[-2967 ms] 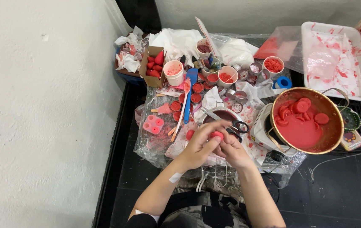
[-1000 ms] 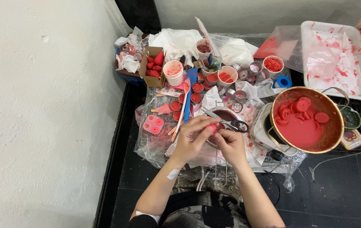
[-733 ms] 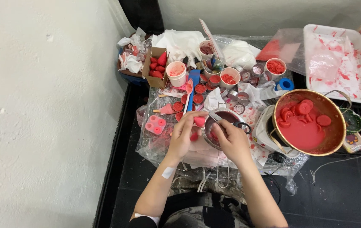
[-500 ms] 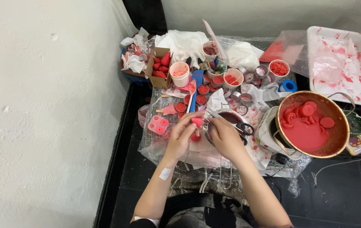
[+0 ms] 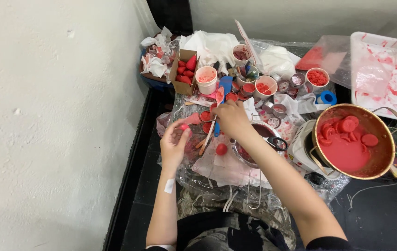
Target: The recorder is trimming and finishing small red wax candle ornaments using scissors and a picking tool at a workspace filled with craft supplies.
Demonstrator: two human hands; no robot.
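Left hand pinches small red piece left of brass pot; right hand grips stick; piece likely slips if pinch loosens

Glossy brass-coloured metal pot; crinkled clear plastic sheet.

Black floor carries crumpled clear plastic sheet, white tray, brass pot.

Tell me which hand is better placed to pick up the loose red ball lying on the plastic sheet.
Probably the right hand: it looks empty and hovers just above the red ball. The left hand already pinches a small red piece at its fingertips.
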